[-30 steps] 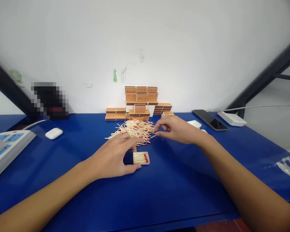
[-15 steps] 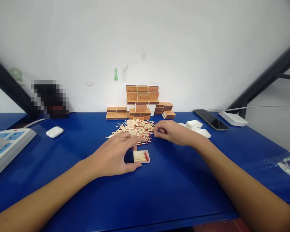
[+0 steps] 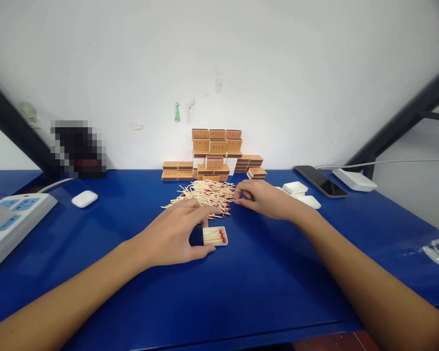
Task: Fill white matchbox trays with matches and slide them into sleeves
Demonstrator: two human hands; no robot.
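Observation:
A small white matchbox tray [image 3: 215, 236] lies on the blue table with several red-tipped matches in it. My left hand [image 3: 175, 231] steadies it from the left, thumb at its near edge and a finger at its far edge. Behind the tray spreads a loose pile of matches [image 3: 205, 195], partly covered by my left hand. My right hand [image 3: 259, 197] is at the pile's right edge, its thumb and fingers curled into a pinch. Whatever sits between those fingertips is too small to make out.
Stacked orange matchboxes [image 3: 217, 146] stand against the wall behind the pile. White empty trays [image 3: 294, 188], a phone [image 3: 320, 181] and a white box [image 3: 354, 180] lie to the right. At left are a white earbud case [image 3: 84, 199] and a power strip [image 3: 25, 219].
The view has shifted very slightly. My right hand stays by the pile with its fingertips a little more drawn in, and my left hand keeps its place at the tray.

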